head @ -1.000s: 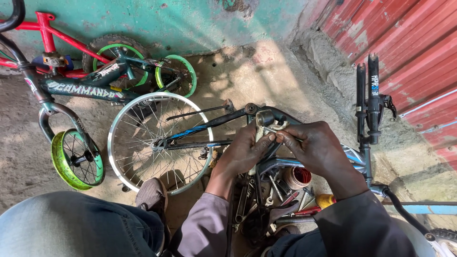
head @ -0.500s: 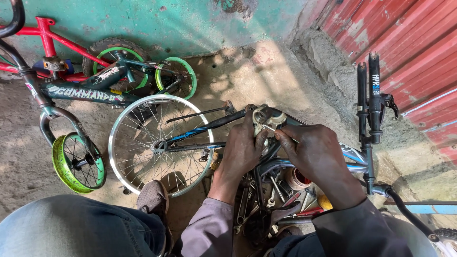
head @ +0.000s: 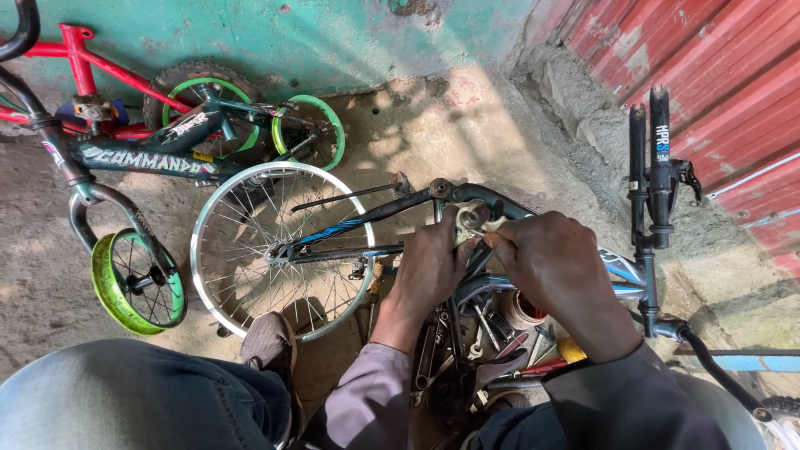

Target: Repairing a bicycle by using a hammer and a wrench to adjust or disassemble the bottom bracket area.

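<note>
At nine o'clock, small dark bicycle (head: 142, 158) with glossy lime-green rims, lying on gritty, sun-dappled concrete floor (head: 467, 125). Behind, chipped teal wall (head: 333, 42). Near centre, bare silver spoked wheel (head: 283, 250). At centre, left hand (head: 433, 267), fingers clenched around dark bicycle frame (head: 375, 215) beside a pale metal fitting (head: 473, 218). Right hand (head: 554, 267) pinching that fitting. Below, at six o'clock, jumbled steel spanners (head: 467, 342). At three o'clock, ribbed red metal sheet (head: 725, 75).
</note>
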